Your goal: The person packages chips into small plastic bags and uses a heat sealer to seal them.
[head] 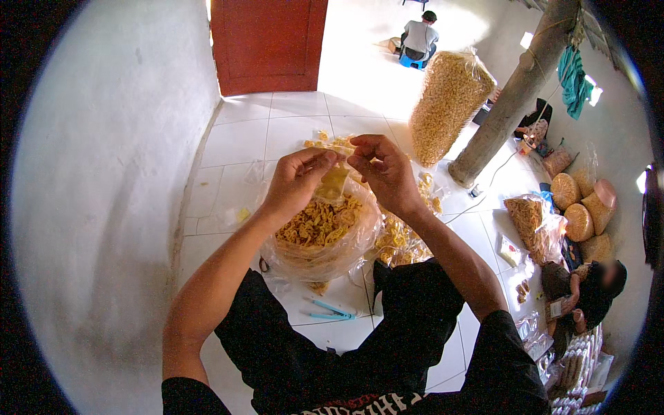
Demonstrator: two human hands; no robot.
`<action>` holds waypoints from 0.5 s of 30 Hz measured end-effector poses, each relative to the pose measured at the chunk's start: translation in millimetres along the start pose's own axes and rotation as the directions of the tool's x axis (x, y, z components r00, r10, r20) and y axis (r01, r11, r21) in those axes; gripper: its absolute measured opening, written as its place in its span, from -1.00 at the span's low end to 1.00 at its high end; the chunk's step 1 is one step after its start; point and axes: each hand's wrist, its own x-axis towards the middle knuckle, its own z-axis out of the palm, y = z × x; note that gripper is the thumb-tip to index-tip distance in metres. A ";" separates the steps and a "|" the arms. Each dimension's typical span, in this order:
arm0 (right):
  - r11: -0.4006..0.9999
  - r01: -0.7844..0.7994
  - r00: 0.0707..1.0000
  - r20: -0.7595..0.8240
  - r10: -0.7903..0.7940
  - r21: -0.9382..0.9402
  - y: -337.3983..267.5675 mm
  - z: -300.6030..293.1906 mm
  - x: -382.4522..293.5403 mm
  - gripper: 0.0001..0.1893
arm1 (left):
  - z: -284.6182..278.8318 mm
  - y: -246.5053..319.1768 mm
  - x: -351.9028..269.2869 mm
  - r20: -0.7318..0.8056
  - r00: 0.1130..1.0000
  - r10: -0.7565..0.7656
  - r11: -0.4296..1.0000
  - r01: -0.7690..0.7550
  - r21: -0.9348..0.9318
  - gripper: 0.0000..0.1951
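Observation:
My left hand point(303, 176) and my right hand point(381, 168) meet above a large clear plastic bag point(332, 259) of curly yellow-brown fried snacks point(321, 220). Between their fingertips they pinch the upper edge of a small clear plastic bag point(333, 184), which hangs down over the snacks. What the small bag holds cannot be made out well. Filled small bags of the same snacks point(399, 238) lie on the floor beside the large bag, to the right and behind it. Light blue tongs point(332, 310) rest on the tiles near my legs.
A tall clear sack of snacks point(451, 104) stands beyond, beside a leaning round pillar point(511, 98). A cable point(485, 197) crosses the tiles. On the right, a person point(596, 295) sits near several filled bags point(578, 223); another person point(421, 39) sits on a blue stool farther off.

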 end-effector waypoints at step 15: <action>1.000 0.019 0.998 0.061 -0.018 -0.021 1.3 5.9 -0.4 -0.82 | 8.4 3.3 -3.1 -0.169 0.967 0.189 0.948 -0.136 0.286 -0.75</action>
